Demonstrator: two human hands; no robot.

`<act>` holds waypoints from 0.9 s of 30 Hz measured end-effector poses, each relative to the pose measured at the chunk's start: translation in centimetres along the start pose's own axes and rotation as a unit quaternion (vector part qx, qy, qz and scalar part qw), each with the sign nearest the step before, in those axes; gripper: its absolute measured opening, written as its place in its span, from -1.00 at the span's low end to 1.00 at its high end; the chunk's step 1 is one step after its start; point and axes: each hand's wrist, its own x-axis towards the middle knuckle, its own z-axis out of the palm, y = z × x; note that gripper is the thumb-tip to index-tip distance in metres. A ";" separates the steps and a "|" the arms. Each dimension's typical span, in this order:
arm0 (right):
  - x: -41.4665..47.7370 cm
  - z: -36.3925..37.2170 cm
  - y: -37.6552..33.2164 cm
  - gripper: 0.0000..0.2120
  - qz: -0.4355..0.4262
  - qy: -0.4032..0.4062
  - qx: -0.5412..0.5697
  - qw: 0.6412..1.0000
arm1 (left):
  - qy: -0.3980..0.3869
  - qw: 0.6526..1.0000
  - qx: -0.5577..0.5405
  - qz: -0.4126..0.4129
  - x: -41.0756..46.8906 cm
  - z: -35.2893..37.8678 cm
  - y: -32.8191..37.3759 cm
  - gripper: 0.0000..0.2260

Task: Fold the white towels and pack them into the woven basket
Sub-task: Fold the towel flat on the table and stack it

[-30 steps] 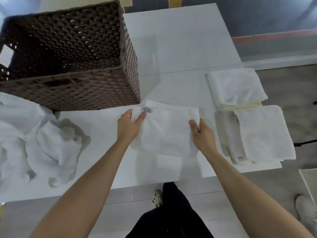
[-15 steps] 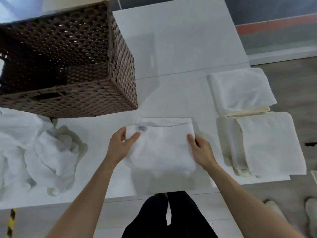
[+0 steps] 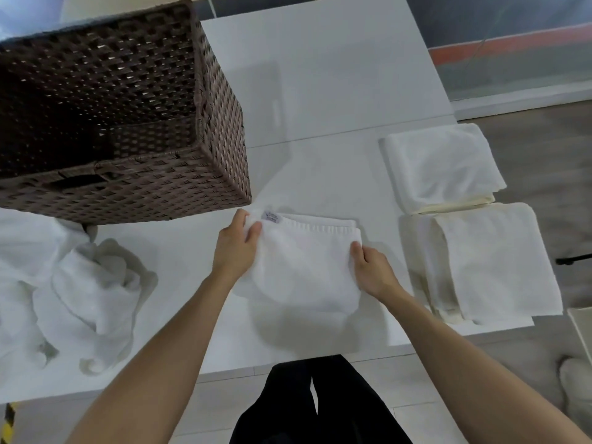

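A folded white towel [image 3: 304, 264] is held just above the white table [image 3: 320, 91], casting a shadow below it. My left hand [image 3: 237, 248] grips its left edge near a small label. Along the towel's right edge, my right hand [image 3: 371, 270] pinches the cloth. The brown woven basket [image 3: 221, 149] stands at the back left, and its dark inside shows no towels. Two stacks of folded white towels lie on the right: a far stack [image 3: 439, 165] and a near stack [image 3: 493, 261].
A heap of unfolded white towels [image 3: 64, 283] lies on the left of the table. The table's front edge runs just below my forearms, with my dark trousers beneath. Grey floor lies beyond the right edge.
Both hands lifted the folded towel slightly off the table and carried it a little left, toward the basket corner. The camera view shifted as well.
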 end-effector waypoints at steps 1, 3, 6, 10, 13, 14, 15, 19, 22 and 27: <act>0.1 0.1 -0.2 -0.42 -0.004 0.007 -0.013 1.000 | 0.009 1.000 0.005 0.001 0.5 0.5 -0.6 -0.82; 0.3 0.5 -0.4 -0.43 -0.014 0.028 -0.045 0.999 | 0.029 1.000 0.008 0.005 1.1 1.4 -1.4 -0.82; 0.3 1.1 0.2 -0.60 -0.062 0.078 -0.057 0.993 | 0.061 0.998 0.009 0.009 1.2 2.0 -2.0 -0.81; 0.3 1.3 0.5 -0.76 -0.101 0.102 -0.046 0.989 | 0.081 0.997 -0.002 0.007 0.6 2.1 -2.5 -0.80; 1.2 1.9 -0.3 -0.65 -0.043 0.113 -0.021 0.992 | 0.097 0.995 0.026 -0.020 1.0 2.4 -2.3 -0.75; 1.5 2.0 -0.7 -0.67 -0.027 0.118 -0.016 0.992 | 0.106 0.992 0.052 -0.036 1.1 2.5 -2.0 -0.75; 1.3 2.0 -1.2 -0.73 -0.015 0.130 -0.025 0.991 | 0.116 0.989 0.081 -0.044 1.2 2.6 -1.6 -0.75; -0.6 1.7 -1.8 -0.62 -0.221 0.292 -0.214 0.906 | 0.182 0.969 0.165 0.035 1.2 3.2 -1.1 -0.78; -3.0 2.0 -1.0 -0.70 -0.471 0.203 -0.268 0.816 | 0.212 0.924 0.253 0.194 1.8 3.5 -1.4 -0.84; -3.5 3.2 1.2 -0.37 -0.419 0.070 -0.256 0.868 | 0.128 0.882 0.226 0.393 -1.1 1.6 -0.2 -0.89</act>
